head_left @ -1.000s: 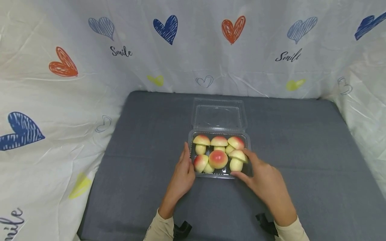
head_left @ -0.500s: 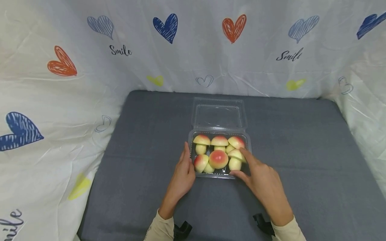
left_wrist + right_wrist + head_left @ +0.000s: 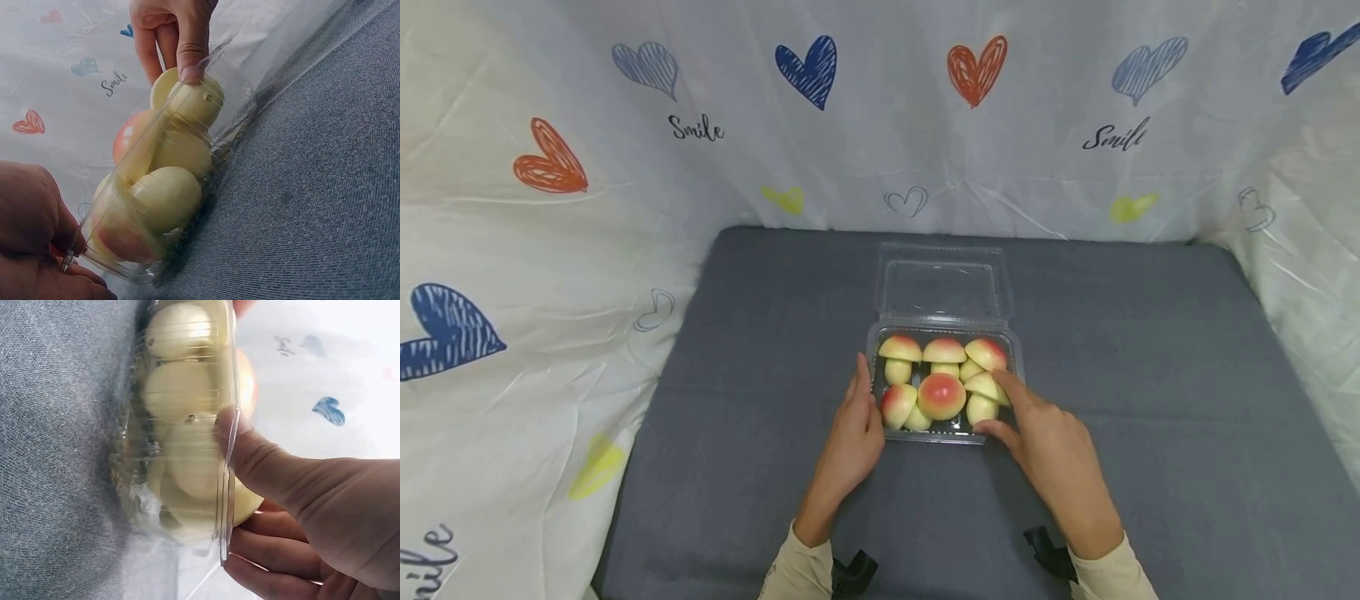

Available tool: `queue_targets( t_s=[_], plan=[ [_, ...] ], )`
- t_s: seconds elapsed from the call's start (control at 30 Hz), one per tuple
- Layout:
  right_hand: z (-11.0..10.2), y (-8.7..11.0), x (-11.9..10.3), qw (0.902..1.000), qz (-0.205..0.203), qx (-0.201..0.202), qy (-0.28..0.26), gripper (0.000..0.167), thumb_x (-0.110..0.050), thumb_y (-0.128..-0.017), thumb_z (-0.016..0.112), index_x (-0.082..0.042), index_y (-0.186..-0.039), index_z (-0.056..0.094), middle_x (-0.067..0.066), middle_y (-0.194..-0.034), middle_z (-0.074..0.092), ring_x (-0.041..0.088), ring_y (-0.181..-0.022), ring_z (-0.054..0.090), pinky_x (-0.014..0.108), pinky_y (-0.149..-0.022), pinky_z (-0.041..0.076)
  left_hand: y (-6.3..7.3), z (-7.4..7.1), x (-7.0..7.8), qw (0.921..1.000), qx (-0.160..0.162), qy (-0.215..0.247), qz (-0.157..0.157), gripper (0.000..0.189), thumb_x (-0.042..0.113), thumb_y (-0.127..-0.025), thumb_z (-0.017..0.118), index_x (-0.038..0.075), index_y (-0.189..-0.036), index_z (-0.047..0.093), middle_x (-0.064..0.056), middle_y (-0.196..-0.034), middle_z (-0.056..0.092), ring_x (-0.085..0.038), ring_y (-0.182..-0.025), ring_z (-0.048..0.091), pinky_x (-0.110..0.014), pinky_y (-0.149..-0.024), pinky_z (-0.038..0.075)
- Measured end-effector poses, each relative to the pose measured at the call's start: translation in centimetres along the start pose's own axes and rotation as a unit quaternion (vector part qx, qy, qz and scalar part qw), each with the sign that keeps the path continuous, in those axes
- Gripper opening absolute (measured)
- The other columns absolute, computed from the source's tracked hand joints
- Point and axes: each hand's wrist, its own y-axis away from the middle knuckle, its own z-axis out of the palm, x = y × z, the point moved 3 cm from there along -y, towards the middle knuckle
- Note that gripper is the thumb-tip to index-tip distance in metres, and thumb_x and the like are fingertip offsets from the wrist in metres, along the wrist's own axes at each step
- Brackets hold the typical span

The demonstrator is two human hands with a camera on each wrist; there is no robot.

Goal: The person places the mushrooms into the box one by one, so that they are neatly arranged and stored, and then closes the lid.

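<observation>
Six-piece-style rows of toy mushrooms, yellow with red-tinted caps, fill a clear plastic container (image 3: 925,440) on the grey table. My right hand (image 3: 1056,458) pinches the front-right toy mushroom (image 3: 982,408) between thumb and fingers, inside the container. Its thumb (image 3: 256,453) lies at the stem end, over the near rim, in the right wrist view. My left hand (image 3: 850,437) holds the container's left side, with the rim between thumb and fingers in the left wrist view. Beside the held piece sits a toy mushroom (image 3: 942,396) with its red cap facing up.
The container's hinged clear lid (image 3: 945,285) lies folded back behind it. Grey cloth covers the table (image 3: 1150,350). A white curtain (image 3: 880,117) printed with hearts and "Smile" hangs along the back and sides.
My right hand has shifted slightly left with the front-right toy mushroom, bringing it closer to its neighbour. The left hand and the container stay in place.
</observation>
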Motion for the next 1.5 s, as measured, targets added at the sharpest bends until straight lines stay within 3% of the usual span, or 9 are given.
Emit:
queue_targets(
  t_s=[0.23,0.73,0.93,1.03,1.17,1.23,1.27,1.37,1.5],
  plan=[
    [0.2,-0.1,0.1,0.9998,-0.012,0.007,-0.015,0.05,-0.02,-0.086,0.089,-0.011,-0.131,0.069,0.016,-0.099,0.079,0.033,-0.062,0.071,0.05,-0.051,0.051,-0.1,0.0,0.0,0.9999,0.003,0.012,-0.004,0.068,-0.007,-0.107,0.041,-0.005,-0.167,0.009,-0.024,-0.174,0.013,-0.032,-0.157,0.026,-0.056,-0.121,0.031],
    [0.4,0.1,0.2,0.9999,-0.013,0.01,-0.001,0.049,-0.025,-0.085,0.092,-0.013,-0.128,0.071,0.012,-0.089,0.077,0.021,-0.055,0.063,0.043,-0.045,0.046,0.0,-0.1,0.0,1.0,-0.001,0.006,-0.002,0.068,-0.007,-0.107,0.041,-0.005,-0.167,0.009,-0.024,-0.174,0.013,-0.031,-0.158,0.024,-0.057,-0.12,0.033],
    [0.3,0.2,0.2,0.9998,-0.011,0.015,-0.007,0.055,-0.026,-0.085,0.092,-0.009,-0.133,0.071,0.017,-0.099,0.079,0.029,-0.061,0.069,0.049,-0.049,0.05,0.0,-0.1,0.0,1.0,-0.001,0.007,-0.004,0.068,-0.006,-0.108,0.041,-0.004,-0.167,0.008,-0.023,-0.174,0.012,-0.03,-0.149,0.036,-0.054,-0.116,0.036],
    [0.3,0.2,0.3,0.9998,-0.008,0.016,-0.01,0.055,-0.028,-0.087,0.09,-0.009,-0.134,0.07,0.019,-0.1,0.078,0.033,-0.064,0.071,0.051,-0.05,0.051,0.0,-0.1,0.0,1.0,-0.003,0.007,-0.003,0.068,-0.005,-0.108,0.041,-0.004,-0.167,0.007,-0.023,-0.175,0.012,-0.031,-0.127,0.054,-0.051,-0.11,0.039],
    [0.2,0.2,0.6,0.9996,-0.006,0.016,-0.025,0.05,-0.029,-0.09,0.087,-0.01,-0.133,0.071,0.017,-0.087,0.077,0.023,-0.056,0.063,0.047,-0.049,0.05,0.0,-0.1,0.0,1.0,-0.004,0.005,-0.001,0.068,-0.005,-0.108,0.041,-0.003,-0.168,0.007,-0.023,-0.175,0.011,-0.031,-0.131,0.053,-0.051,-0.109,0.04],
    [0.1,0.1,0.8,0.999,-0.009,0.022,-0.037,0.047,-0.028,-0.091,0.086,-0.009,-0.132,0.072,0.015,-0.088,0.077,0.018,-0.056,0.059,0.045,-0.051,0.05,0.0,-0.1,0.1,1.0,-0.004,0.003,0.0,0.068,-0.004,-0.108,0.042,-0.003,-0.167,0.007,-0.024,-0.174,0.012,-0.028,-0.149,0.036,-0.053,-0.113,0.038],
    [0.1,0.0,0.9,0.9986,-0.012,0.026,-0.044,0.046,-0.026,-0.091,0.086,-0.009,-0.131,0.072,0.015,-0.09,0.078,0.017,-0.056,0.058,0.045,-0.052,0.051,0.0,-0.1,0.1,1.0,-0.003,0.002,0.0,0.068,-0.004,-0.108,0.042,-0.003,-0.168,0.007,-0.024,-0.174,0.012,-0.03,-0.147,0.039,-0.052,-0.111,0.039],
    [-0.1,-0.2,1.3,0.9971,-0.023,0.04,-0.061,0.044,-0.023,-0.093,0.085,-0.008,-0.132,0.072,0.015,-0.105,0.079,0.023,-0.063,0.067,0.048,-0.059,0.056,-0.1,-0.1,0.1,1.0,-0.002,-0.002,-0.001,0.068,-0.004,-0.109,0.042,-0.003,-0.168,0.008,-0.024,-0.174,0.013,-0.033,-0.143,0.042,-0.052,-0.108,0.039],
    [-0.2,-0.7,2.0,0.995,-0.021,0.047,-0.085,0.047,-0.023,-0.094,0.083,-0.006,-0.136,0.07,0.016,-0.118,0.078,0.036,-0.087,0.077,0.055,-0.072,0.06,-0.2,-0.3,0.1,1.0,0.002,0.005,-0.006,0.067,-0.002,-0.109,0.044,-0.004,-0.167,0.011,-0.024,-0.173,0.016,-0.033,-0.154,0.033,-0.053,-0.119,0.034]
  ],
)
